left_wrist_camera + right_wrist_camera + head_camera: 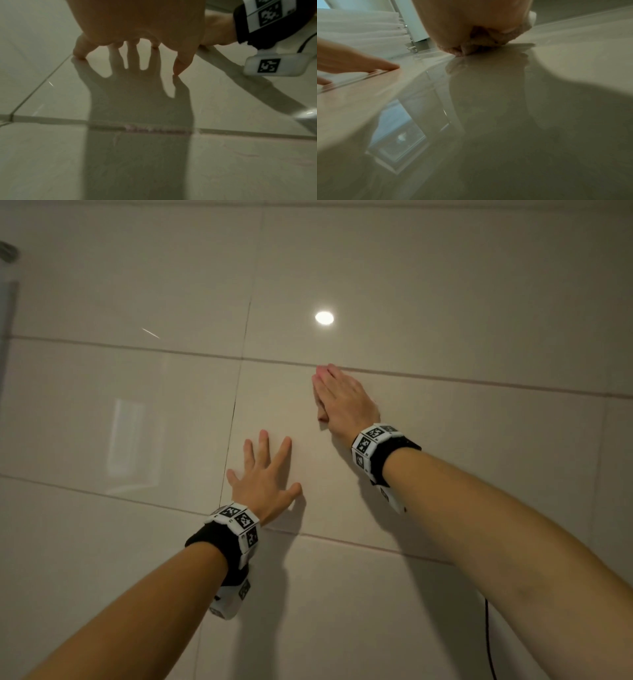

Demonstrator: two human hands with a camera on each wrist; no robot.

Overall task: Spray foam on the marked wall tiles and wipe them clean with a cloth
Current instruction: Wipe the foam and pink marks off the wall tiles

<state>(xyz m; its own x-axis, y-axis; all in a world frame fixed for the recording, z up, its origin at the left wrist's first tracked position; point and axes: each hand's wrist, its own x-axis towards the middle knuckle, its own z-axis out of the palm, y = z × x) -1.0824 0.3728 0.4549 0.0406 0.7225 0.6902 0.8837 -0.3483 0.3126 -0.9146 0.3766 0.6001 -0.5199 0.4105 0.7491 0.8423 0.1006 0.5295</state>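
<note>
Two hands lying against a glossy tiled wall, with bare tile around them.

The left hand (263, 481) is resting fingers spread on a wall tile (462, 460), blocking its lower left part. The right hand (342, 402) is pressing a pink cloth (320, 405) flat near the tile's upper edge, just above and right of the left hand. Smooth tile is lying open above, to the right and below. A dark cable (489, 642) is hanging at lower right. A metal fitting (8, 251) is sticking out at far left.

Glossy beige wall (445, 285), lamp reflection (324, 318)
</note>
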